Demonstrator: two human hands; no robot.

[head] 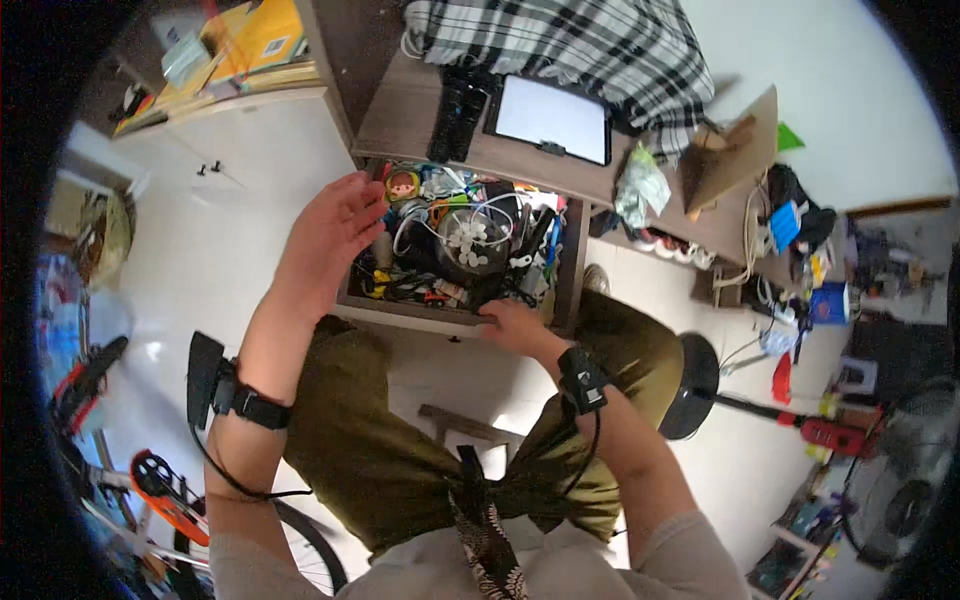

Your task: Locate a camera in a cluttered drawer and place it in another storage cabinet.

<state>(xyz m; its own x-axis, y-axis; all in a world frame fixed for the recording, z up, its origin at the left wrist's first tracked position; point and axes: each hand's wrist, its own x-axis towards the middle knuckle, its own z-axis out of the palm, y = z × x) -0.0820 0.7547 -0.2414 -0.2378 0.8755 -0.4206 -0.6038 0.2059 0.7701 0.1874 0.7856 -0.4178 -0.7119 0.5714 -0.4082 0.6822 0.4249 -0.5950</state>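
Observation:
A pulled-out wooden drawer (576, 259) sits before me, crammed with small loose items. My left hand (336, 225) hovers at its left side, fingers extended and holding nothing. At the drawer's front edge is my right hand (517, 327), its fingertips by a dark object among the clutter; whether they grip it is unclear. A round dark container (457, 266) near the drawer's middle has several small white round pieces (471, 241) in it. A white cable (405, 231) loops around there. By the front lie a small orange toy vehicle (434, 298) and a yellow item (381, 283).
Above the drawer, a desk top (397, 112) bears a clipboard with white paper (553, 116), a black object (454, 112) and a plaid cloth (555, 34). A plastic bag (643, 187) and cardboard (735, 154) stand right. A bicycle wheel (319, 544) is lower left.

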